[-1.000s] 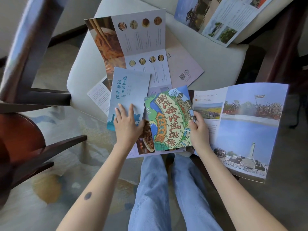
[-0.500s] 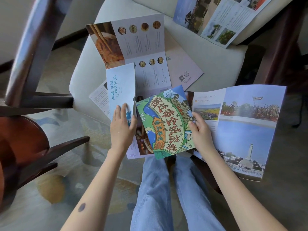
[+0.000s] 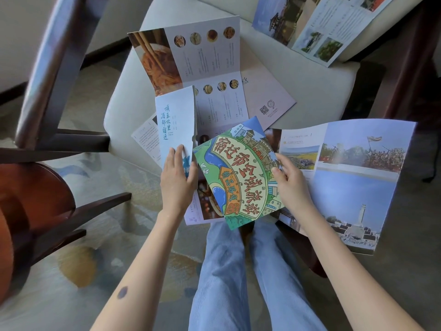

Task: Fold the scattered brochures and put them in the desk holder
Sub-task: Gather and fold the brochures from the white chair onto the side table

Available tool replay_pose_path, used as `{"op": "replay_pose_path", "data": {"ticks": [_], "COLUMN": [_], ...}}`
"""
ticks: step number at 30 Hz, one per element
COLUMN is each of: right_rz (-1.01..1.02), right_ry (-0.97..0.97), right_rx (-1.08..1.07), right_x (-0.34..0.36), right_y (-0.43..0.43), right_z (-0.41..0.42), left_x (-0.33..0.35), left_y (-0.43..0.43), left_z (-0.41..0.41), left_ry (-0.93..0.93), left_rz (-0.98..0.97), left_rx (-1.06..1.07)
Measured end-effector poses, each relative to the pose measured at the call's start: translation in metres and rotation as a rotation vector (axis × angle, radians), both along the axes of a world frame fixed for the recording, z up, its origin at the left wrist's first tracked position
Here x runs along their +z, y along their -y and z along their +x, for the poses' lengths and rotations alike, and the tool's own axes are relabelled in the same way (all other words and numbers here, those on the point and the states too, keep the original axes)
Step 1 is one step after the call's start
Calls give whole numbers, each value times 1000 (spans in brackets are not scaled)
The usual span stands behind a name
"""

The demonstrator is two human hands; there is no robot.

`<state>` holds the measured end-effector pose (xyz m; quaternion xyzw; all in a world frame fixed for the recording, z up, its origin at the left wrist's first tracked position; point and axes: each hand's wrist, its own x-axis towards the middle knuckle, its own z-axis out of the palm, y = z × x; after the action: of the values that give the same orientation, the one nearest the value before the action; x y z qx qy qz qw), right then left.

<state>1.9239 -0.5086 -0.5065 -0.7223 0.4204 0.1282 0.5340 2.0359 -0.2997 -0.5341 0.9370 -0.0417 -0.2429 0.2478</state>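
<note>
1. A pale blue paper brochure panel with blue calligraphy (image 3: 175,125) stands lifted above the cream cushioned chair seat (image 3: 317,91), beside a green cartoon-map brochure (image 3: 238,173).
2. The left hand (image 3: 176,180) has its fingers (image 3: 177,155) clasped on the blue panel's lower edge.
3. The right hand (image 3: 290,185) pinches the map brochure's right edge.
4. An open food-photo brochure (image 3: 202,56) lies behind; a wide landscape-photo brochure (image 3: 353,177) spreads to the right.

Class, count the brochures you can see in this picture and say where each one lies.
5, perhaps more hidden: pale blue brochure under the left hand; cartoon map brochure at the right hand; food brochure on the cushion; monument brochure at right; scenery brochure top right.
</note>
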Motion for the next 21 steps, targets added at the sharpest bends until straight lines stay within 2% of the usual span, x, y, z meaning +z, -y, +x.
{"op": "replay_pose_path", "data": {"ticks": [12, 18, 21], "right_rz": [-27, -118, -118], "right_ry": [-28, 34, 72], "right_rx": [27, 159, 148], "right_x": [4, 21, 20], "right_y": [6, 5, 0], "right_z": [9, 38, 61], "left_x": [-2, -4, -5], "left_y": [2, -1, -2], "left_z": [0, -5, -4], "left_ry": [19, -5, -10], "left_rz": [-2, 61, 68], "left_rx": [2, -78, -95]}}
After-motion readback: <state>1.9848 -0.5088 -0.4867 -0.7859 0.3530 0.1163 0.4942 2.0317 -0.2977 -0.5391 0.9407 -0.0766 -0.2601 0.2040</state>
